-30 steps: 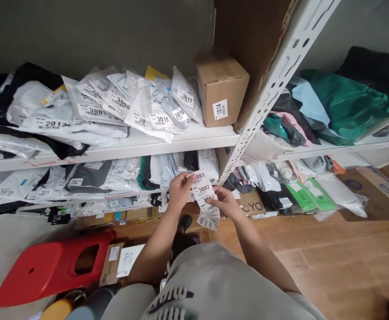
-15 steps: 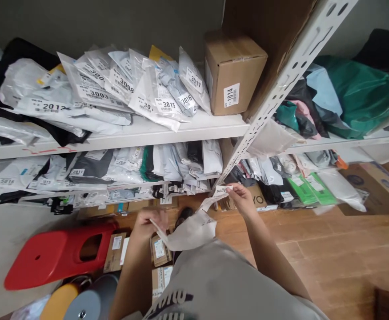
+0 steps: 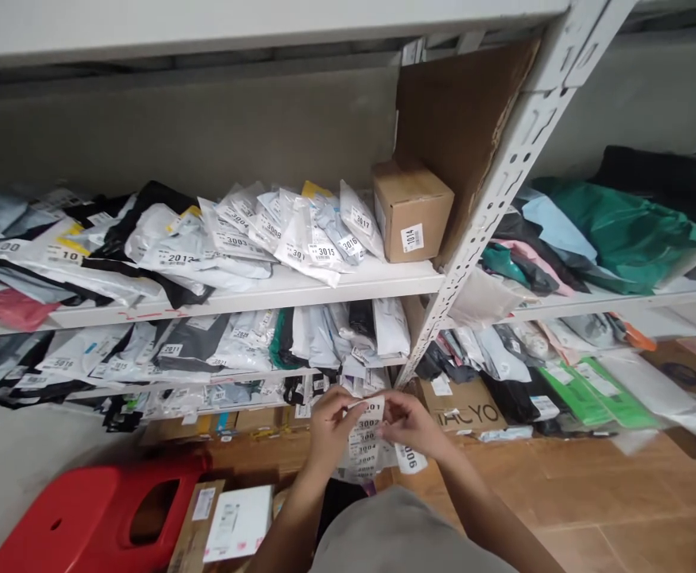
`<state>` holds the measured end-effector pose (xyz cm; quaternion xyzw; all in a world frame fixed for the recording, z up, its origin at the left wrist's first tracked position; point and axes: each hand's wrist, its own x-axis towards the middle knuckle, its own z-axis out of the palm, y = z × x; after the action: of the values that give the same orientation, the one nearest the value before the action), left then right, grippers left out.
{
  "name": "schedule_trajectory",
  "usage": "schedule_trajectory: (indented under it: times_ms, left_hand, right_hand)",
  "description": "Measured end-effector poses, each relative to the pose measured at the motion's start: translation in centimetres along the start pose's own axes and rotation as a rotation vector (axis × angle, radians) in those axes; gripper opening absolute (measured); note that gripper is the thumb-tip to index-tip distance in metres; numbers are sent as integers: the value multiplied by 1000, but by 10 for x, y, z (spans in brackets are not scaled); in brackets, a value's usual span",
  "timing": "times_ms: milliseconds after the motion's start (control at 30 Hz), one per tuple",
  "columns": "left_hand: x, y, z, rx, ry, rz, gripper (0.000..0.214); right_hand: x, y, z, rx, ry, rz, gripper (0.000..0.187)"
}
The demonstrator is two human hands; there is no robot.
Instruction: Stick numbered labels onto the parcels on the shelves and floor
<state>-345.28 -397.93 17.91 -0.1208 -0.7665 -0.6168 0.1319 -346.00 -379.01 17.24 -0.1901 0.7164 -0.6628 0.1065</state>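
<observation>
Close together in front of my body, my two hands hold paper number labels. My left hand (image 3: pixel 328 426) is closed, its thumb and fingers pinching the upper left of a white label strip (image 3: pixel 365 447) printed with numbers such as 3002, 3004 and 3005. At the strip's right edge, my right hand (image 3: pixel 412 422) has its fingers bent in and pressed together. Below it hangs a white label (image 3: pixel 410 458) ending in 006, turned sideways. Whether this label still joins the strip is hidden.
A white shelf (image 3: pixel 324 290) holds numbered plastic parcels and a cardboard box (image 3: pixel 416 211) marked 1014. A perforated metal post (image 3: pixel 503 191) stands at its right. Lower left is a red stool (image 3: pixel 85 509), beside a white box (image 3: pixel 239 521). Wooden floor (image 3: pixel 532 485) lies at right.
My hands have come together from wide apart, and the strip now hangs with its numbers upright. The view has tilted up, showing more of the upper shelf.
</observation>
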Motion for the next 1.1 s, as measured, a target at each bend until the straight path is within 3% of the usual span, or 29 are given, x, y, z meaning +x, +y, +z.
schedule_trajectory:
  times_ms: [133, 233, 300, 400, 467, 500, 533, 600, 733, 833, 900, 967, 1000, 1033, 1100]
  left_hand:
    - [0, -1, 6, 14, 3, 19, 16]
    - [11, 3, 6, 73, -58, 64, 14]
    - [28, 13, 1, 155, 15, 136, 19]
    - [74, 33, -13, 331, 409, 233, 32]
    - [113, 45, -21, 485, 653, 240, 57]
    - [134, 50, -24, 567, 709, 236, 78]
    - [155, 53, -26, 638, 732, 233, 95]
    - [193, 58, -26, 706, 755, 244, 109]
    - [238, 66, -20, 738, 703, 255, 82]
    - [233, 60, -21, 775, 739, 198, 74]
    - [211, 38, -24, 732, 800, 144, 72]
    - [178, 1, -26, 603, 869, 7, 62]
    - [161, -22, -24, 512, 883, -130, 58]
    - [146, -46, -20, 416, 874, -283, 57]
    - [123, -90, -8, 355, 829, -424, 62]
  right_hand:
    - [-1, 7, 7, -45, 129, -83, 21]
    - [1, 15, 7, 88, 181, -3, 25]
    - [2, 18, 4, 186, 232, 59, 28]
    - [3, 22, -3, 252, 301, 76, 29]
    - [1, 24, -6, 277, 319, 68, 30]
    - [1, 24, -7, 287, 322, 68, 31]
    - [0, 24, -8, 294, 324, 68, 32]
    - [-2, 23, -9, 297, 321, 67, 34]
    - [-4, 19, -12, 295, 313, 80, 33]
    - [-5, 19, -16, 300, 306, 98, 31]
    - [-5, 23, -18, 305, 300, 114, 31]
    - [-5, 29, -19, 309, 305, 150, 31]
    - [-5, 33, -19, 311, 313, 173, 31]
    - [-4, 38, -19, 311, 317, 197, 32]
    - [0, 50, -18, 303, 312, 238, 33]
